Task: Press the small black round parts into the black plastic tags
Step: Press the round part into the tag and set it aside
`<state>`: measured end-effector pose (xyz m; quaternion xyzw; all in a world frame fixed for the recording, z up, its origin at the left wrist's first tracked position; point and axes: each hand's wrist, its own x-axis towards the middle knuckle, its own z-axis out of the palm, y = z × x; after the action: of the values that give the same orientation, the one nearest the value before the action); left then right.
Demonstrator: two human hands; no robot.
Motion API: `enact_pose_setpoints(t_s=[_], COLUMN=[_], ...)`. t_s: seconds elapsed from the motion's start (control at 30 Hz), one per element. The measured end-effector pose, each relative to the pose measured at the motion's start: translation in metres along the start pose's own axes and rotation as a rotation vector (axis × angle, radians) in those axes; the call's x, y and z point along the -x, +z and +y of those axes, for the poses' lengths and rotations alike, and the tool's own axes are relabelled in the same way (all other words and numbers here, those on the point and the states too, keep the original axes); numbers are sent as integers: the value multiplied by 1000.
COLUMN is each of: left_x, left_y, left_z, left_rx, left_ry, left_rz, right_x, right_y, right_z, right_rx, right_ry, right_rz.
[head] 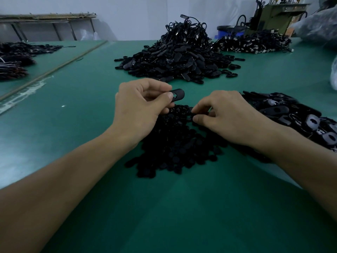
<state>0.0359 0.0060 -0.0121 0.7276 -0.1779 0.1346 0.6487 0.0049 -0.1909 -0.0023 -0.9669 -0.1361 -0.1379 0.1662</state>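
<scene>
- As we look down over both forearms, we log a green table carrying several black heaps.
- Left hand: raised just above the nearest heap. Its thumb and forefinger pinch one black tag by its end. The tag's rounded free end points right, and an opening shows beside the thumb.
- Right hand: lowered onto the heap of small round parts, fingers curled, thumb and forefinger tips close together among the parts. We cannot tell whether they have one in hold.
- Heap of small round parts: on the table, beneath and between both hands.
- Tall heap of tags: beyond the hands, mid-table.
- Flatter heap of tags: just beside the right hand, some pieces showing pale faces.
- Heap of corded pieces: far right.
- Dark heaps: far left.
- Blue tub and green machine: behind the table, far right.
</scene>
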Motion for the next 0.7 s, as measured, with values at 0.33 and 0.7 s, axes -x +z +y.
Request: enact_pose_setpoints(t_s=[0.33, 0.7], left_x=[1, 2], left_y=[1, 1], left_z=[-1, 0], left_rx=[-30, -68], left_ry=[11, 35], left_rz=[-23, -30], right_x=[1, 6], right_y=[-2, -4], right_z=[-2, -14], right_rx=[-84, -261], right_ry=[21, -19], right_rz=[-4, 148])
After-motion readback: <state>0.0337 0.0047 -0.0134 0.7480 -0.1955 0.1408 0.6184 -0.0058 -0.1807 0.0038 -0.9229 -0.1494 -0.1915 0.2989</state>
